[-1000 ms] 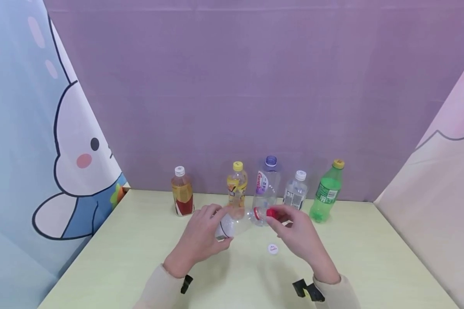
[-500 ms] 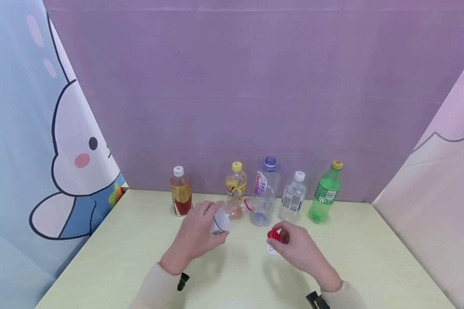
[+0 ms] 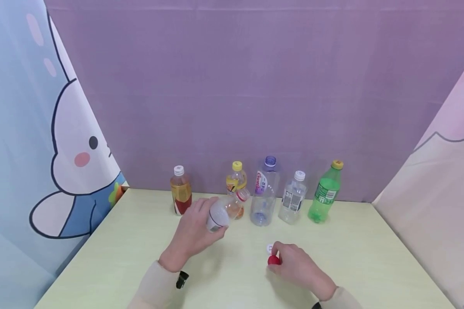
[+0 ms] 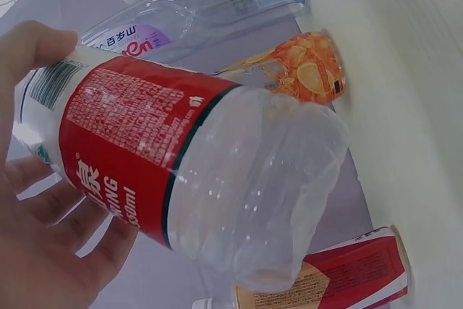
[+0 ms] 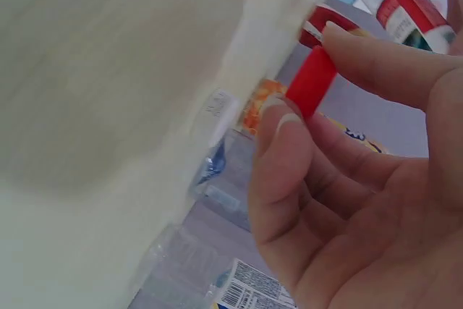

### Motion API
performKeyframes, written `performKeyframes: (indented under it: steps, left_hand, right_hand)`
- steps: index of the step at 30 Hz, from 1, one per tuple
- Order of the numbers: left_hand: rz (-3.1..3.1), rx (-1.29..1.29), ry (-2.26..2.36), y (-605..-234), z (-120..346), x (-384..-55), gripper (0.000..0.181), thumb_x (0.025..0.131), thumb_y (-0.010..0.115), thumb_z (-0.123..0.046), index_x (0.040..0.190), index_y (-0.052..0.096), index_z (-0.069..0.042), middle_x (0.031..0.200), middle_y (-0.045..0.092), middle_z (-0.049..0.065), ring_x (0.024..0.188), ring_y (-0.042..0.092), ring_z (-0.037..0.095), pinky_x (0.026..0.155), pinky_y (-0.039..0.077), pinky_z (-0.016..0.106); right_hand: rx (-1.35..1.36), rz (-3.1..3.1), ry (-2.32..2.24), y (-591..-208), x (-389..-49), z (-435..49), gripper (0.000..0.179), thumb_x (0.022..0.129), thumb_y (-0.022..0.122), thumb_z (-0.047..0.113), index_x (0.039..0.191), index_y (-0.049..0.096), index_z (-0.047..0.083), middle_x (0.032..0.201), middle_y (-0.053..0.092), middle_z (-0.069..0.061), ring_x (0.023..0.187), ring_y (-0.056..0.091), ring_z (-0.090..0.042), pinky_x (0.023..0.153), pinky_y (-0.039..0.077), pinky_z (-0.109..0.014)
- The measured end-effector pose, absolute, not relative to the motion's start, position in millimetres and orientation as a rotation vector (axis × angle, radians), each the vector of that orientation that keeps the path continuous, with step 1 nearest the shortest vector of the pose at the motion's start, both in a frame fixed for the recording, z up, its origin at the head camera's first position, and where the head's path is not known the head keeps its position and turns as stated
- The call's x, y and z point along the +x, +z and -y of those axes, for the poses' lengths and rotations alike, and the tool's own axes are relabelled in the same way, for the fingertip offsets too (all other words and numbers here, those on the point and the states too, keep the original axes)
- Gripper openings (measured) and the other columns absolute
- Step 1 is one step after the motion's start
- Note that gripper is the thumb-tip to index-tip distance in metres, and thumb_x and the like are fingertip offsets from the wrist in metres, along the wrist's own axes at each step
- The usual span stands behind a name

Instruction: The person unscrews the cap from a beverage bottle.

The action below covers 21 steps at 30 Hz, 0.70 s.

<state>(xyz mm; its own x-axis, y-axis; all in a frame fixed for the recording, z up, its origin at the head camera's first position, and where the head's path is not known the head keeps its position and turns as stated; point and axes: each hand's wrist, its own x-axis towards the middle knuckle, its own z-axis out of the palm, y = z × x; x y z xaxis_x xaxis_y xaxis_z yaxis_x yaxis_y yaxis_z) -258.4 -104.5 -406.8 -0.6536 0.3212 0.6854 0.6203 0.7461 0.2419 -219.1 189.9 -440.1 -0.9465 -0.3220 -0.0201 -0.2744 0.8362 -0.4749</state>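
Observation:
My left hand (image 3: 193, 227) grips a clear plastic bottle (image 3: 218, 215) around its body. It is tilted, with its uncapped neck and red ring pointing up and away to the right. A red label wraps this bottle in the left wrist view. Between thumb and fingers, my right hand (image 3: 297, 267) pinches a red bottle cap (image 3: 273, 260), low over the table. Just behind that cap lies a white bottle cap (image 3: 270, 248), partly hidden by the fingers.
Along the back of the pale table (image 3: 112, 253) stand a brown drink bottle (image 3: 181, 193), a yellow-capped bottle (image 3: 235, 182), a tall clear bottle (image 3: 264, 201), a white-capped clear bottle (image 3: 293, 197) and a green bottle (image 3: 325, 193). A purple curtain (image 3: 232, 86) hangs behind.
My right hand has drawn the red cap away from the bottle neck, toward me and down to the table. The held bottle has tipped more upright in my left hand.

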Motion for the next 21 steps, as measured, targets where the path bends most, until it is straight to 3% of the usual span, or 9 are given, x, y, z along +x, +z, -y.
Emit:
performKeyframes:
  steps: [21]
  left_hand:
    - [2.332,-0.547,-0.880,-397.5,116.1,-270.9,0.071,0.078,0.085,-0.024,0.134,0.050,0.002,0.119,0.060,0.016,0.098,0.059,0.026,0.078,0.056,0.040]
  right_hand:
    - [-0.568,-2.812,-0.649,-453.8,-213.6,-191.8,0.025,0.080,0.084,0.023,0.087,0.060,0.019,0.074,0.055,0.010,0.071,0.049,-0.014,0.064,0.041,-0.032]
